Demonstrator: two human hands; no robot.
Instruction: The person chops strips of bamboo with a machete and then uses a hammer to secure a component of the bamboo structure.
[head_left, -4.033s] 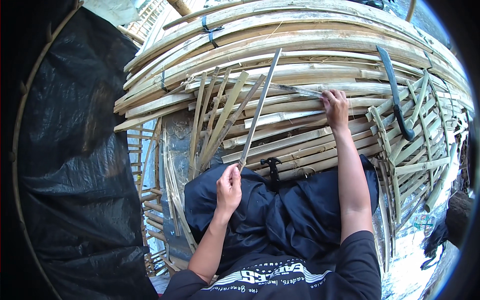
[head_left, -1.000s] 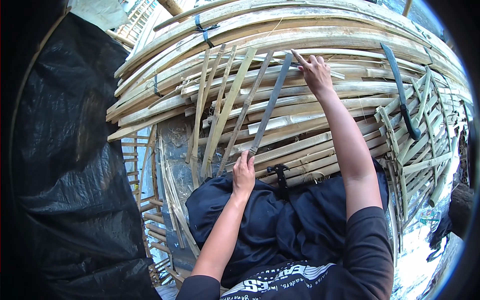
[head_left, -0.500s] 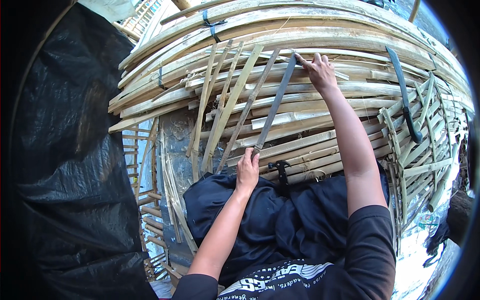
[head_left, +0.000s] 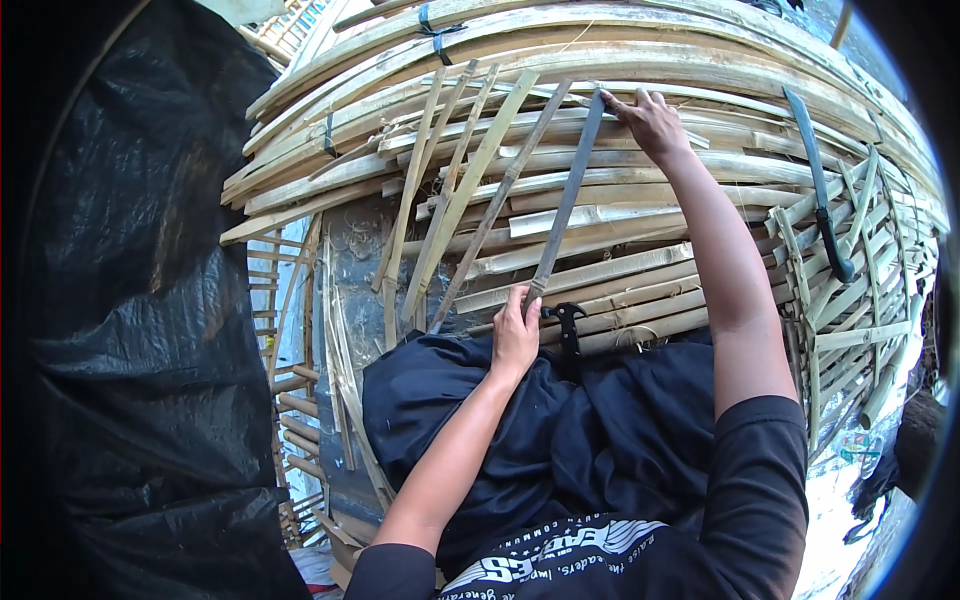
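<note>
Black plastic sheeting [head_left: 140, 330] is hanging at the left. The left hand [head_left: 515, 335] is gripping the near end of a long bamboo strip [head_left: 566, 200], steadying it, while the right hand [head_left: 652, 122] is pinching its far end against the stacked bamboo slats [head_left: 620, 270]. A dark curved blade [head_left: 820, 190] is lying farther right.

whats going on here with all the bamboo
A person sits at a big curved frame of split bamboo slats. Their left hand grips the near end of a long dark strip, and their right hand holds its far end against the slats near the top. A black-handled blade rests on the frame to the right, apart from both hands.
</note>
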